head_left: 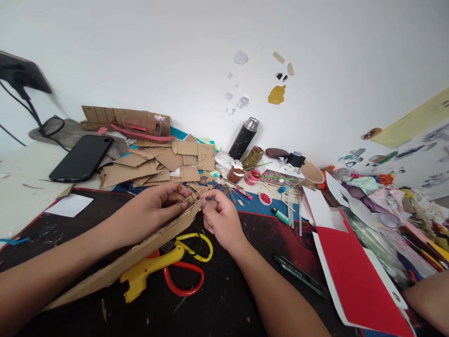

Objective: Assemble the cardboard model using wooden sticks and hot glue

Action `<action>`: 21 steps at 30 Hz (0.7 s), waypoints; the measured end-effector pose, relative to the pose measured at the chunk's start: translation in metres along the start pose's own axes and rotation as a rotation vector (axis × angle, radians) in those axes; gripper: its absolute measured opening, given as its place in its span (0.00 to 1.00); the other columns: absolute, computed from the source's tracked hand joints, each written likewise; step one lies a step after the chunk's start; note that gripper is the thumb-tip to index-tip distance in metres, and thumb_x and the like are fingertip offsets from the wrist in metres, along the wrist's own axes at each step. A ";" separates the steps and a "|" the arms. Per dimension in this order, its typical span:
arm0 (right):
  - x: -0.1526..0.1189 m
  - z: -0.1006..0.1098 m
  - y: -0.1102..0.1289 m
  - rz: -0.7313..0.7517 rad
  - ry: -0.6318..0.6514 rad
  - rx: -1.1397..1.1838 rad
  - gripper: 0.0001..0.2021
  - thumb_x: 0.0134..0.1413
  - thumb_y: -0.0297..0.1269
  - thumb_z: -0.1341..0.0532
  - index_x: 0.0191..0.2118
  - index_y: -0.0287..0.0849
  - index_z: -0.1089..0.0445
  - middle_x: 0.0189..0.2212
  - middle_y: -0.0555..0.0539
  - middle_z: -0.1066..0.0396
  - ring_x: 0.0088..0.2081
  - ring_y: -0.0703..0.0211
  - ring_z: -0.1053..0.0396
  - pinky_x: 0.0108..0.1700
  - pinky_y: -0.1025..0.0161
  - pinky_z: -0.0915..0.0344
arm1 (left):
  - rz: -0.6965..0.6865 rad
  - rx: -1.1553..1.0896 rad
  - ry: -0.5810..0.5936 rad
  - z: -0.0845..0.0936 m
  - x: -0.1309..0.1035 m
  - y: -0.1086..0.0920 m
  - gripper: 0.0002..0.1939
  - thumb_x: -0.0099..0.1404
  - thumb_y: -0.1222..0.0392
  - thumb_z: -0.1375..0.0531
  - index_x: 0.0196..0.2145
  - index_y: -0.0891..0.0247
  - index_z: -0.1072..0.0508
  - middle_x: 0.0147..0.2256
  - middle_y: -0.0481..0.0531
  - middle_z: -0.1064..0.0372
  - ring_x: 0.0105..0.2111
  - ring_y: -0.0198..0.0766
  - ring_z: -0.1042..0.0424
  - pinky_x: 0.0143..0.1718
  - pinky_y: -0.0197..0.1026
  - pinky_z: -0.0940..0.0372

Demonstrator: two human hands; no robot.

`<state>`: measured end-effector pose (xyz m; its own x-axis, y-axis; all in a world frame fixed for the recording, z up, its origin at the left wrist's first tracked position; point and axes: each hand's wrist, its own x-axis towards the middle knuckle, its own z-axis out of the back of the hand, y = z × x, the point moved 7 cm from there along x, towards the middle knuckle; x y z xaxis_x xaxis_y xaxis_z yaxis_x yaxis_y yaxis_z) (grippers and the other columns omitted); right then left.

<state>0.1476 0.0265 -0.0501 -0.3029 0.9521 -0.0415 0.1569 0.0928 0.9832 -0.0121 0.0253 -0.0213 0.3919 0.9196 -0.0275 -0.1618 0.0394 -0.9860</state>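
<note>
A long strip of brown cardboard [140, 255] slants over the dark mat, its far end between my two hands. My left hand [150, 210] grips the cardboard from the left, thumb along its edge and fingers curled. My right hand [222, 217] pinches the tip of that far end; the fingertips hide whatever small piece lies there. Beneath the strip rest scissors with one yellow and one red handle [184, 278]. A yellow glue gun [152, 271] lies across them, partly covered by the cardboard.
Behind the hands are piled cardboard scraps [168, 161], a black phone [82, 158] and a model boat [143, 131]. A black flask [244, 138], paint jars [236, 172], a green lighter [281, 216], a cutter knife [300, 274] and red card [361, 276] lie rightward. Another person's arm [430, 299] shows far right.
</note>
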 end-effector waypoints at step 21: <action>-0.002 -0.004 -0.025 -0.011 -0.047 -0.132 0.14 0.62 0.49 0.34 0.40 0.50 0.39 0.19 0.63 0.46 0.17 0.66 0.51 0.21 0.67 0.53 | 0.014 0.122 -0.036 -0.008 0.000 0.015 0.19 0.69 0.37 0.37 0.37 0.55 0.24 0.34 0.51 0.16 0.37 0.49 0.18 0.40 0.46 0.27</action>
<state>0.1400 0.0214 -0.0740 -0.2586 0.9643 -0.0578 0.0274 0.0671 0.9974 -0.0074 0.0224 -0.0370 0.3565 0.9337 -0.0326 -0.2763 0.0720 -0.9584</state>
